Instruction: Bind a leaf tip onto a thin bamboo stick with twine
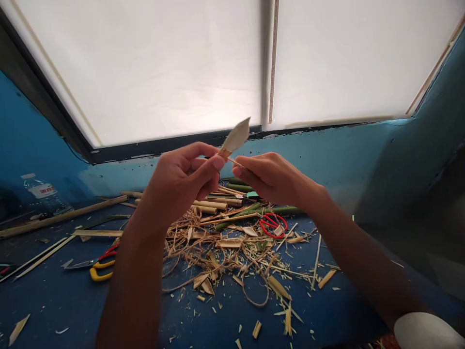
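Raised above the table, my left hand (189, 177) pinches the base of a pale, leaf-shaped bamboo piece (237, 136) between thumb and fingers. Its pointed tip faces up and to the right. A thin stick (233, 161) runs from near that base to my right hand (267, 175), whose thumb and forefinger are closed on it. Below the hands lie a tangle of brown twine (185, 237), cut bamboo pieces (210, 204) and many shavings. Red-handled scissors (273, 226) rest among them.
Yellow-and-red-handled scissors (101, 269) lie at the left on the blue table (203, 320). A long bamboo pole (72, 214) and a plastic bottle (43, 191) are at the back left. Behind stands a blue wall (327, 150) under white-covered window panels (174, 68).
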Demonstrator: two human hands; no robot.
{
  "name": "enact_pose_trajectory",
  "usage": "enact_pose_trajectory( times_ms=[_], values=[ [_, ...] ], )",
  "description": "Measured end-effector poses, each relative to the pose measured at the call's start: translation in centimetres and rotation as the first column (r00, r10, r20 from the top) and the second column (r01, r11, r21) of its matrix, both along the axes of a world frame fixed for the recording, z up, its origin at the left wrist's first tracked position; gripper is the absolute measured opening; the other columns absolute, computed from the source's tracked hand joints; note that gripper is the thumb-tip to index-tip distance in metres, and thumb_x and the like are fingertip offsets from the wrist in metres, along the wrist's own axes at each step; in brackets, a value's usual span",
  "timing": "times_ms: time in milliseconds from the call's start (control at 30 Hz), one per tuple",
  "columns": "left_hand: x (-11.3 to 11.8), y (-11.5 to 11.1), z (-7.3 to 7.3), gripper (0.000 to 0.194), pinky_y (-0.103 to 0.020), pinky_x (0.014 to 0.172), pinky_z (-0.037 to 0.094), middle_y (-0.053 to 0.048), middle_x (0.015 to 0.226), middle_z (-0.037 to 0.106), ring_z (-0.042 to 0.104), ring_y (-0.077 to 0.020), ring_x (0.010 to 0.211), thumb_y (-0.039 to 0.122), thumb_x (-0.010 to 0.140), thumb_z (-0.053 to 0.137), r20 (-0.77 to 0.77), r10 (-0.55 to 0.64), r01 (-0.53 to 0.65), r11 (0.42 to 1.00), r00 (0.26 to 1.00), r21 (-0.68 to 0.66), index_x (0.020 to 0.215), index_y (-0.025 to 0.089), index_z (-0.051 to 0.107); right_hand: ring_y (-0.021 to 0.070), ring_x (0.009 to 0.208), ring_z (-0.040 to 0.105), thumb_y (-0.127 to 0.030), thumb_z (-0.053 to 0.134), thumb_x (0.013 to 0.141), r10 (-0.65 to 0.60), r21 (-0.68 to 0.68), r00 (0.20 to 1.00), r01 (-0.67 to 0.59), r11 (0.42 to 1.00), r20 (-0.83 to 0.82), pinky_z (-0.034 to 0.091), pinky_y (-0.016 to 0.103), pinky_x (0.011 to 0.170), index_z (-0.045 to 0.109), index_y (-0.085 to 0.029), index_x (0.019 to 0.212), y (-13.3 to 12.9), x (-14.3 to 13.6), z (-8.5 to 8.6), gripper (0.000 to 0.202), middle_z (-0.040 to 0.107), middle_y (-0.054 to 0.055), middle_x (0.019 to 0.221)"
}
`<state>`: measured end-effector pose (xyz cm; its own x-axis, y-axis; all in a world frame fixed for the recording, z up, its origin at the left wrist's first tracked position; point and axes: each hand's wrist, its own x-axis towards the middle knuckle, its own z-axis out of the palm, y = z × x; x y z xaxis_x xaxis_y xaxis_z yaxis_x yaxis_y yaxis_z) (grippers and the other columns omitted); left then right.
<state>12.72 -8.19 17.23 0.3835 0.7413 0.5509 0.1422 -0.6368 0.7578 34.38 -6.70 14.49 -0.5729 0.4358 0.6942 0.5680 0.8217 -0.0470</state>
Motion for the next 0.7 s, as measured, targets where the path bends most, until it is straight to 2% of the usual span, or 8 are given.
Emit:
enact_pose_trajectory(
  times_ms=[67, 167, 300, 400, 467, 567, 633, 700],
  values=[
    [0.3, 0.4, -0.1, 0.018, -0.018, 0.041, 0.032, 0.002, 0.058, 0.061, 0.045, -0.0067, 0.046, 0.037, 0.088, 0.073, 0.097, 0.036, -0.038, 0.999, 0.995, 0.012, 0.096, 0.022, 0.068, 0.0098, 0.054, 0.021, -0.040, 0.035, 0.107, -0.011, -0.001, 1.000, 0.011, 1.000, -0.001, 0.019, 0.031, 0.056, 0.048, -0.021, 0.085, -0.3, -0.1, 0.0, 0.033, 0.033, -0.006, 0.061],
    [0.4, 1.0, -0.2, 0.018, -0.018, 0.042, 0.034, 0.001, 0.062, 0.065, 0.047, -0.0061, 0.046, 0.036, 0.085, 0.077, 0.178, 0.041, -0.046, 0.999, 0.983, 0.027, 0.089, 0.021, 0.068, 0.0098, 0.053, 0.024, -0.038, 0.035, 0.107, -0.018, 0.005, 1.000, 0.018, 1.000, 0.003, 0.020, 0.031, 0.056, 0.051, -0.020, 0.094, -0.8, -0.3, 0.1, 0.027, 0.037, -0.006, 0.062],
    [0.3, 1.4, -0.2, 0.020, -0.019, 0.043, 0.039, 0.001, 0.064, 0.064, 0.050, -0.0056, 0.047, 0.034, 0.079, 0.082, 0.211, 0.122, -0.124, 0.992, 0.970, -0.008, 0.089, 0.021, 0.071, 0.0102, 0.056, 0.029, -0.026, 0.035, 0.105, -0.027, 0.036, 0.998, 0.025, 0.999, 0.050, 0.024, 0.031, 0.059, 0.052, -0.019, 0.093, -1.4, -0.4, 0.2, 0.021, 0.046, -0.003, 0.068],
    [0.0, 1.8, -0.1, 0.019, -0.020, 0.042, 0.040, 0.003, 0.063, 0.062, 0.051, -0.0060, 0.046, 0.030, 0.074, 0.085, 0.227, 0.173, -0.179, 0.984, 0.958, 0.008, 0.085, 0.020, 0.073, 0.0104, 0.056, 0.025, -0.026, 0.039, 0.103, -0.070, 0.084, 0.993, 0.062, 0.995, 0.090, 0.023, 0.031, 0.057, 0.053, -0.019, 0.093, -2.0, -0.4, 0.3, 0.019, 0.048, -0.002, 0.069],
    [-0.2, 2.1, -0.2, 0.019, -0.021, 0.042, 0.040, 0.001, 0.069, 0.066, 0.054, -0.0064, 0.047, 0.028, 0.071, 0.086, 0.226, 0.213, -0.230, 0.972, 0.951, 0.049, 0.082, 0.020, 0.073, 0.0104, 0.055, 0.020, -0.025, 0.040, 0.102, -0.105, 0.126, 0.988, 0.091, 0.988, 0.116, 0.022, 0.031, 0.055, 0.054, -0.019, 0.092, -2.5, -0.5, 0.3, 0.018, 0.047, -0.002, 0.069],
    [-0.6, 2.7, -0.5, 0.018, -0.022, 0.045, 0.041, -0.001, 0.077, 0.072, 0.055, -0.0070, 0.049, 0.028, 0.071, 0.086, 0.154, 0.255, -0.276, 0.952, 0.955, 0.132, 0.079, 0.019, 0.073, 0.0103, 0.054, 0.016, -0.022, 0.044, 0.099, -0.165, 0.182, 0.975, 0.137, 0.974, 0.147, 0.021, 0.031, 0.053, 0.055, -0.019, 0.088, -3.5, -0.7, 0.5, 0.016, 0.046, -0.003, 0.067],
    [-0.7, 2.9, -0.9, 0.017, -0.022, 0.046, 0.038, 0.000, 0.068, 0.069, 0.051, -0.0071, 0.047, 0.033, 0.074, 0.084, 0.052, 0.324, -0.328, 0.920, 0.944, 0.215, 0.080, 0.019, 0.075, 0.0101, 0.054, 0.017, -0.021, 0.046, 0.097, -0.194, 0.214, 0.970, 0.161, 0.964, 0.144, 0.021, 0.030, 0.052, 0.057, -0.019, 0.087, -3.9, -0.7, 0.5, 0.015, 0.048, -0.002, 0.067],
    [-0.6, 2.9, -1.1, 0.019, -0.022, 0.045, 0.031, 0.003, 0.056, 0.061, 0.043, -0.0067, 0.046, 0.037, 0.078, 0.080, -0.076, 0.425, -0.378, 0.862, 0.902, 0.339, 0.080, 0.019, 0.076, 0.0097, 0.053, 0.021, -0.019, 0.048, 0.097, -0.196, 0.241, 0.972, 0.161, 0.957, 0.132, 0.022, 0.030, 0.053, 0.061, -0.019, 0.091, -4.1, -0.6, 0.6, 0.015, 0.053, -0.001, 0.071]
  ],
)
